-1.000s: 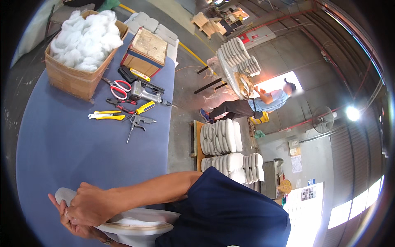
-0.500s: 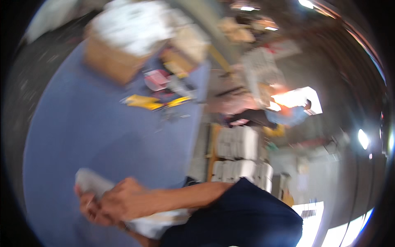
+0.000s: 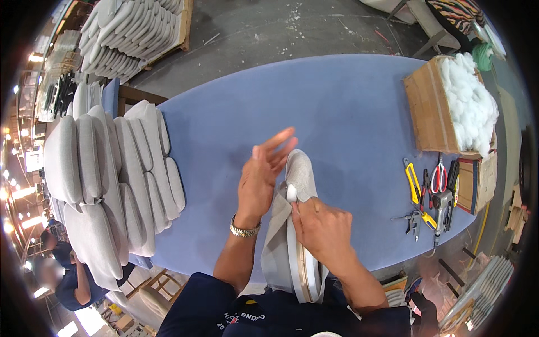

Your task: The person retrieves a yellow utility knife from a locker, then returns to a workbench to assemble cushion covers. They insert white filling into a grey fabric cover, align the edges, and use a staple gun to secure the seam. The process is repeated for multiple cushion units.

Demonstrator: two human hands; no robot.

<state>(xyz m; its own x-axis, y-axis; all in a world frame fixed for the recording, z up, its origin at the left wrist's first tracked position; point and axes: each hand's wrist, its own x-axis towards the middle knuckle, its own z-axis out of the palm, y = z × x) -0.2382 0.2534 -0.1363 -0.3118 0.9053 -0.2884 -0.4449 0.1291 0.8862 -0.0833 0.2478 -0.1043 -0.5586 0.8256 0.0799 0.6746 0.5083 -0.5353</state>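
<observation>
Close against my body, a long padded piece stands on end, with a grey fabric cover over its far tip. White foam shows in the gap of the cover, and lower down a pale brown strip runs between white layers. My right hand is closed on the cover's edge at the right of the gap. On the left, my left hand is raised with fingers spread and slightly blurred, beside the cover and holding nothing. A metal watch is on my left wrist.
Grey cushions are piled at the left of the blue table. At the right stand a carton of white stuffing, a yellow cutter, red-handled scissors and an air tool. Another person is at lower left.
The view has swung round and sharpened from a blur. My hands were close together at a pale piece; now the left is apart with spread fingers, while the right grips the cover.
</observation>
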